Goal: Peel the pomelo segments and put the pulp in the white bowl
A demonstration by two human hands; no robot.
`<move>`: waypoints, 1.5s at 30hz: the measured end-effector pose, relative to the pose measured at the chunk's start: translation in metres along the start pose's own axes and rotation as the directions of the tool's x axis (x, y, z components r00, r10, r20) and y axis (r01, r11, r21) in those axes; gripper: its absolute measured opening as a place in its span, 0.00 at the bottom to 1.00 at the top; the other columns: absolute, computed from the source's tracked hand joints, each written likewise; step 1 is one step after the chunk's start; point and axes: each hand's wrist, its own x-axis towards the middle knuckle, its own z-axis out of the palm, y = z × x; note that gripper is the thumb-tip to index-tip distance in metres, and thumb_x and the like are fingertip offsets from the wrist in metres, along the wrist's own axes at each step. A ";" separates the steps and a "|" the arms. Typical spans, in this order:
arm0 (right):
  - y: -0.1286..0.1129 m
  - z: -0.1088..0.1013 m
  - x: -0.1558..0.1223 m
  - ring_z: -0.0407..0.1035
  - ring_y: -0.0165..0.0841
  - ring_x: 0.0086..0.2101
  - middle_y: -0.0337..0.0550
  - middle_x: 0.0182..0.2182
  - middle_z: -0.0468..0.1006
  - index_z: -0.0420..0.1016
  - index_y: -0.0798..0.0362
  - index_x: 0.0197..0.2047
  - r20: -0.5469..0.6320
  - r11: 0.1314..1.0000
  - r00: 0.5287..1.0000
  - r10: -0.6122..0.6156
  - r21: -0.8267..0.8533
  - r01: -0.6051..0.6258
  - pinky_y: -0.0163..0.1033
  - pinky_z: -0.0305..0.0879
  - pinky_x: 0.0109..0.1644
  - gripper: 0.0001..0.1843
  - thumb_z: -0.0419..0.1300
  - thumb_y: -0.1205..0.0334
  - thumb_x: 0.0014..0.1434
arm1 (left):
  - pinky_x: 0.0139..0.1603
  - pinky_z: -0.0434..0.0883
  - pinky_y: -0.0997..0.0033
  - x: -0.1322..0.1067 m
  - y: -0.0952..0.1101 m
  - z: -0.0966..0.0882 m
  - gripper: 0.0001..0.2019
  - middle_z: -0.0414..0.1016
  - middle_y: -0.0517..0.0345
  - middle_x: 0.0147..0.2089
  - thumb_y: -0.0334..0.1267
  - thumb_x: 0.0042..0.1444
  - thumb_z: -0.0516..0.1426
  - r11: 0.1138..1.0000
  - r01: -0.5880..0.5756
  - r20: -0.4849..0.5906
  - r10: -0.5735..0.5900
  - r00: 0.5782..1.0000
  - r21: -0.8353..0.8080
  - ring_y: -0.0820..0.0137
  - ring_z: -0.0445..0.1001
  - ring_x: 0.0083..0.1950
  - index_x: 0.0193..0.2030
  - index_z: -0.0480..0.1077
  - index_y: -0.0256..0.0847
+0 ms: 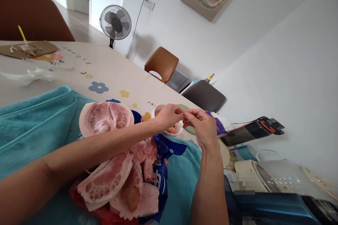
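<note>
While both our hands meet above the white bowl (180, 128), the left hand (172, 115) has thumb and forefinger pinched on a thin, pale scrap (181, 113), and the right hand (202, 123) pinches at the same spot from the other side; the scrap is too small for us to identify. Pink fruit flesh (171, 130) lies in the bowl, which stands on the tabletop (113, 72) just beyond the teal cloth (47, 123) that hides the near edge.

Risks, by our judgement: a sudden tear could jerk the fingers apart and drop the scrap outside the bowl. Our left forearm (126, 135) crosses in front of the halved fruit (107, 119); lowering it could rock that half or drag the blue bag (163, 175) under the peel (149, 200), since the cloth below is soft. A wrist pressing the rim could tip the bowl.

Writing: the tabletop print reads "Flower" near the far edge, with a fragment, "wer", beside the bowl. The bag bears pale characters, too covered for us to read. On the purple packet (221, 128) we make out no brand.
</note>
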 end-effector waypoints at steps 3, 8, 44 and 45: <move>0.002 0.001 0.001 0.70 0.29 0.21 0.38 0.19 0.76 0.79 0.54 0.27 -0.006 0.994 1.000 0.030 0.106 -0.029 0.34 0.70 0.24 0.06 0.69 0.60 0.47 | 0.23 0.59 0.75 -0.001 0.001 -0.001 0.06 0.65 0.63 0.20 0.35 0.51 0.58 1.000 0.002 0.036 -0.001 0.999 -0.028 0.76 0.62 0.21 0.25 0.72 0.37; 0.006 0.006 0.006 0.68 0.25 0.21 0.38 0.19 0.74 0.78 0.57 0.26 0.010 0.914 0.988 0.154 0.379 -0.146 0.28 0.70 0.24 0.07 0.71 0.64 0.43 | 0.25 0.62 0.75 -0.002 0.004 -0.004 0.09 0.64 0.62 0.20 0.32 0.54 0.57 0.956 0.067 0.125 -0.032 0.992 -0.286 0.78 0.62 0.21 0.23 0.69 0.36; 0.021 0.013 0.010 0.68 0.28 0.26 0.36 0.26 0.78 0.82 0.52 0.34 -0.278 0.996 0.960 0.018 0.094 0.008 0.33 0.67 0.27 0.09 0.66 0.64 0.46 | 0.28 0.63 0.75 0.000 0.006 -0.008 0.06 0.65 0.62 0.22 0.35 0.50 0.64 0.812 0.160 0.054 -0.157 0.986 -0.561 0.78 0.63 0.24 0.28 0.73 0.35; 0.018 0.015 0.008 0.67 0.27 0.25 0.35 0.24 0.76 0.81 0.52 0.34 -0.274 0.994 0.962 0.009 0.108 0.022 0.33 0.67 0.26 0.09 0.66 0.64 0.46 | 0.28 0.63 0.75 0.000 0.006 -0.007 0.06 0.65 0.62 0.22 0.35 0.51 0.63 0.821 0.147 0.043 -0.148 0.988 -0.551 0.78 0.63 0.24 0.28 0.73 0.35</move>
